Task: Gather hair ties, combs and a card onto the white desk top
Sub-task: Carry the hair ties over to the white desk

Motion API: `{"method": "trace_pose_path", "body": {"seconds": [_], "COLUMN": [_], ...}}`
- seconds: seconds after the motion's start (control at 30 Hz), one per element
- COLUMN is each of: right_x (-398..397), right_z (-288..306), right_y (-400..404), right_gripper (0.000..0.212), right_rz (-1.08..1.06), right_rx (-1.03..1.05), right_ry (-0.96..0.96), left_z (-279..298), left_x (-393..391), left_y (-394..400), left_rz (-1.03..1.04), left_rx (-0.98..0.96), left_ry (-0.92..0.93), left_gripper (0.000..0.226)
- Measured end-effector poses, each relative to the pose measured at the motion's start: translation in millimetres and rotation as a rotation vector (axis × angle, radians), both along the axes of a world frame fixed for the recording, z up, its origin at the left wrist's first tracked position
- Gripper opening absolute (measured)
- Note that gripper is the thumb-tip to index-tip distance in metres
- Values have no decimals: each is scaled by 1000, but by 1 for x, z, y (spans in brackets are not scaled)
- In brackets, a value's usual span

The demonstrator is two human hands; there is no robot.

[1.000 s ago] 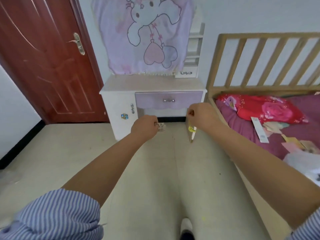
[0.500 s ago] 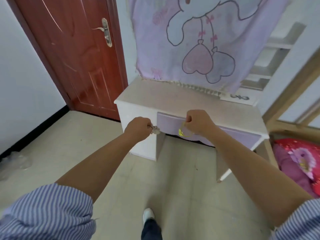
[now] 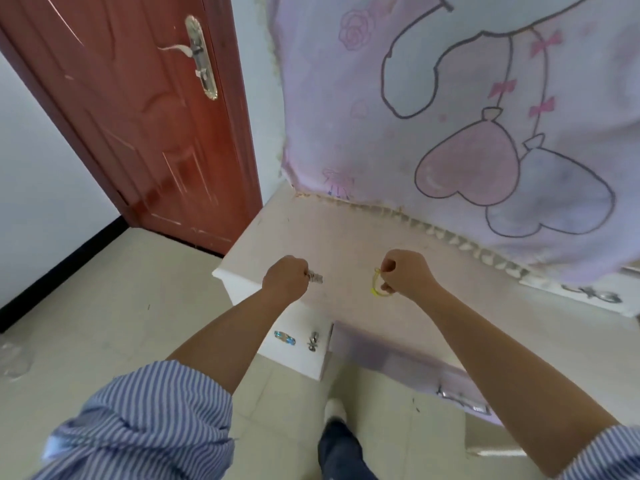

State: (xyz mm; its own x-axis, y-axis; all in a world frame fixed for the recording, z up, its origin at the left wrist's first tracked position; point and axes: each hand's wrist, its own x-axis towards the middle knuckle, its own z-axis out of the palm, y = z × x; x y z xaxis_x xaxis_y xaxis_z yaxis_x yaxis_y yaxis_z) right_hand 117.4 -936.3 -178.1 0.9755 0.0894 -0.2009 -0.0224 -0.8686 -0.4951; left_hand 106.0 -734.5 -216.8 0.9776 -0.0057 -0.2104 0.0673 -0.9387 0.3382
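Both my fists hover just above the white desk top (image 3: 346,237). My left hand (image 3: 285,280) is closed around a small grey-white item (image 3: 315,277) that pokes out past the knuckles; it looks like a hair tie or clip, too blurred to name. My right hand (image 3: 405,273) is closed on a thin yellow hair tie (image 3: 375,284), whose loop hangs below the fingers. No comb or card shows in this view.
A pale purple cartoon cloth (image 3: 450,116) hangs over the back of the desk. A red-brown door (image 3: 138,116) stands to the left. The desk has a cabinet door with a metal knob (image 3: 313,341) and a lilac drawer (image 3: 398,362). Beige tiled floor lies below.
I have walked up to the desk; it fills much more of the view. Both closed hands now hang over its top instead of in front of the drawer.
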Motion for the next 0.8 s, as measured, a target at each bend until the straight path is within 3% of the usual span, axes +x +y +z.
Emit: {"method": "trace_pose_path", "body": {"seconds": [0.1, 0.23, 0.3, 0.4, 0.53, 0.8], "right_x": [64, 119, 139, 160, 146, 89], "right_z": [-32, -83, -99, -114, -151, -163], "right_y": [17, 45, 57, 63, 52, 47], "right_gripper": [15, 18, 16, 31, 30, 23], "right_rz": [70, 235, 299, 408, 533, 407], "right_rx": [-47, -95, -81, -111, -106, -5], "right_ry": [-105, -84, -210, -299, -303, -197], "left_z": [-24, -60, -74, -97, -120, -120], "left_x": [57, 118, 144, 168, 164, 119], "left_y": [4, 3, 3, 6, 13, 25], "left_rz": [53, 82, 128, 169, 74, 1], "left_rx": [-17, -1, -6, 21, 146, 231], "left_ry": [-5, 68, 38, -3, 26, -36], "left_gripper": [25, 23, 22, 21, 21, 42]}}
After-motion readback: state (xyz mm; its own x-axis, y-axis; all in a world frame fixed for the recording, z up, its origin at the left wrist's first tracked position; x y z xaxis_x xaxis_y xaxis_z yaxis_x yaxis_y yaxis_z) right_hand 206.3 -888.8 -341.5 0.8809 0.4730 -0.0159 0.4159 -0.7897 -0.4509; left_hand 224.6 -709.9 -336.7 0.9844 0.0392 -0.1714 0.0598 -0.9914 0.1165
